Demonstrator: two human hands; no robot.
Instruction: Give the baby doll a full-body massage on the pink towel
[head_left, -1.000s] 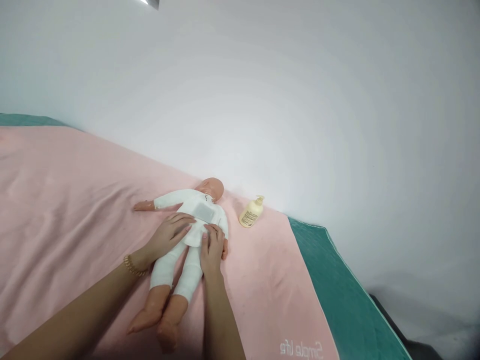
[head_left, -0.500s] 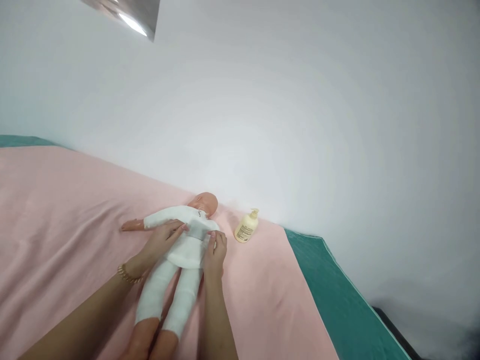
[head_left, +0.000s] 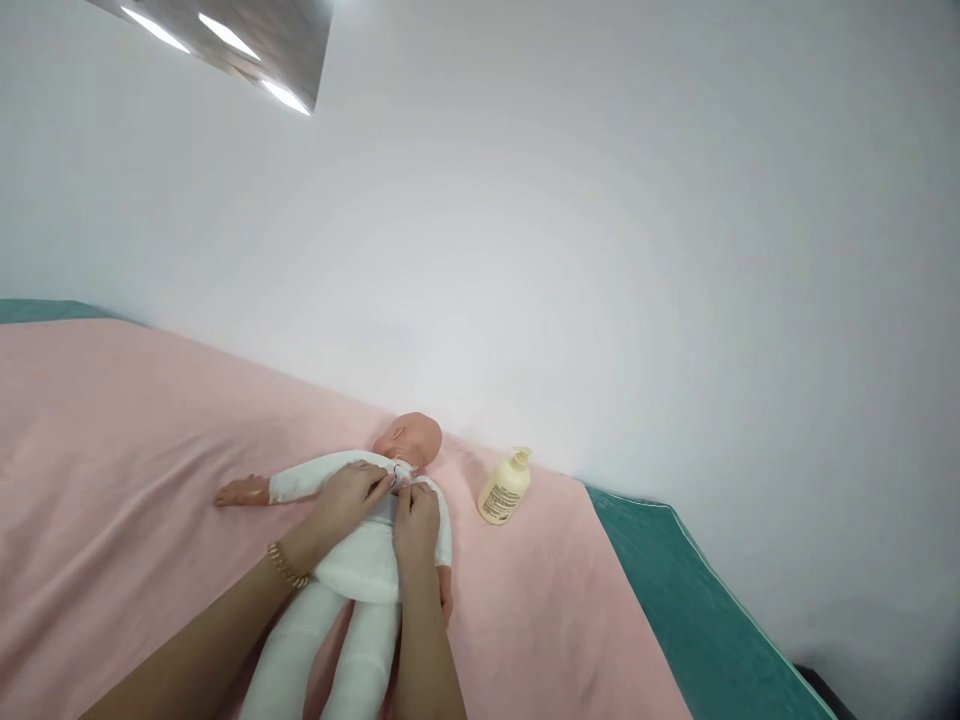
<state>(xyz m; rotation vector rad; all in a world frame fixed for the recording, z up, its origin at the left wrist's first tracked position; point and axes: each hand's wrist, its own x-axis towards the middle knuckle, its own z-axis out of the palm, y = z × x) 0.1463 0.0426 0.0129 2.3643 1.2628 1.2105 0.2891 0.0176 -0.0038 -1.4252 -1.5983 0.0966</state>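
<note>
A baby doll [head_left: 420, 440] lies on its back, dressed in a white long-sleeved shirt [head_left: 352, 568] and white trousers [head_left: 365, 645]. Its head is turned aside and one arm stretches out to the left. At the neckline, my left hand [head_left: 352, 500], with a beaded bracelet at the wrist, pinches the shirt front with its fingertips. Close beside it, my right hand [head_left: 418, 525] is closed at the same spot, thumb and fingers together. Between the hands a greyish patch [head_left: 385, 508] shows on the chest. What exactly lies between the fingertips is too small to make out.
A pale yellow pump bottle [head_left: 504, 488] stands to the right of the doll. The doll lies on a pink sheet [head_left: 555, 600] with folds at the left, over a green cover [head_left: 675, 580]. A white wall [head_left: 600, 300] rises right behind.
Both hands have moved up the doll's chest to the neckline and come closer together. The grey patch is now mostly covered. The view has tilted up slightly, so everything sits lower.
</note>
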